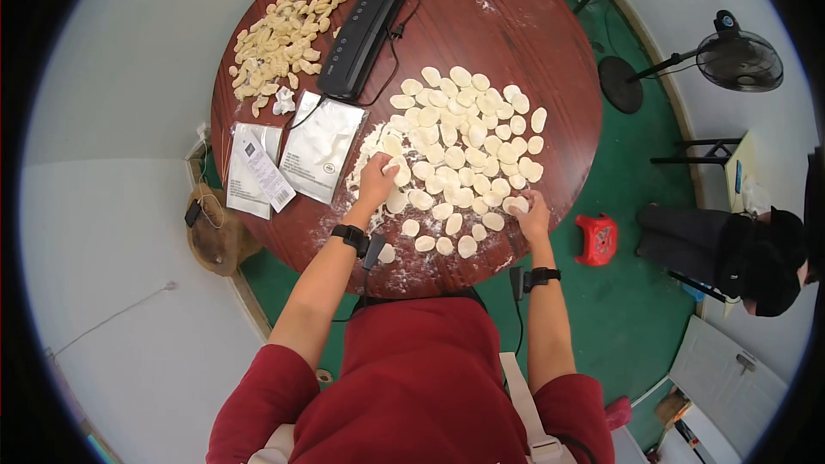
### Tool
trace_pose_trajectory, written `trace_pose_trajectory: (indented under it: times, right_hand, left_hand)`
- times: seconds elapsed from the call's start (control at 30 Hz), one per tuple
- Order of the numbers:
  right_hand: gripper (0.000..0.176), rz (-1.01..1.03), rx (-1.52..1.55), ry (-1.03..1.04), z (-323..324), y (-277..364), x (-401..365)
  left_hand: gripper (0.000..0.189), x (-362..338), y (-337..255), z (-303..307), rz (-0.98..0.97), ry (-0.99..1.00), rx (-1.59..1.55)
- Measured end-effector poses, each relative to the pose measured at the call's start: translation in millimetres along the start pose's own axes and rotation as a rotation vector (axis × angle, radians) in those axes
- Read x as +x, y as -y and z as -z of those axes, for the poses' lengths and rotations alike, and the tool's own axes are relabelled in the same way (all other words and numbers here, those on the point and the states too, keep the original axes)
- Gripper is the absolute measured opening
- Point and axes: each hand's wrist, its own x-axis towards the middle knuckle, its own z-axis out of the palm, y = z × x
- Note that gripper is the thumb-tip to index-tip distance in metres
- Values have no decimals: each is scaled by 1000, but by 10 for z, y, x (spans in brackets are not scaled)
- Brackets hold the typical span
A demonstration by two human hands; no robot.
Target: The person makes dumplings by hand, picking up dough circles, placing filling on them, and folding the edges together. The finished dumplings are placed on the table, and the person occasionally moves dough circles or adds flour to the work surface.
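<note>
Right hand (531, 211) half-curled, touching dough wrapper (515, 204)

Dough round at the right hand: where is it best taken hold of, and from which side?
Probably by its near rim, pinched from the near side. The dough round lies flat and thin, other rounds crowd its far side, and the right hand rests at that free edge.

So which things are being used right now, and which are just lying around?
In use: dough rounds, touched by the left hand and right hand; the floury table.
Lying about: folded dumplings, black sealer machine, foil bags, fan, red stool.
</note>
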Motion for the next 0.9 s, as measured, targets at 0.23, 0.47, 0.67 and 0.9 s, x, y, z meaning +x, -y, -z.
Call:
trace_pose_trajectory:
  times: [0.23, 0.47, 0.67, 0.9]
  right_hand:
    - [39, 179, -182, -81, 27, 93, -79]
    - [30, 207, -152, -70, -75, -179, -91]
    - [29, 18, 228, 138, -280, 454, 177]
    - [31, 262, 131, 243, -1000, 1011, 607]
  left_hand:
    - [24, 274, -173, -7, -65, -62, 30]
    - [28, 497, 195, 140, 40, -143, -76]
    - [29, 136, 361, 282, 96, -119, 18]
    - [27, 148, 302, 17, 78, -40, -212]
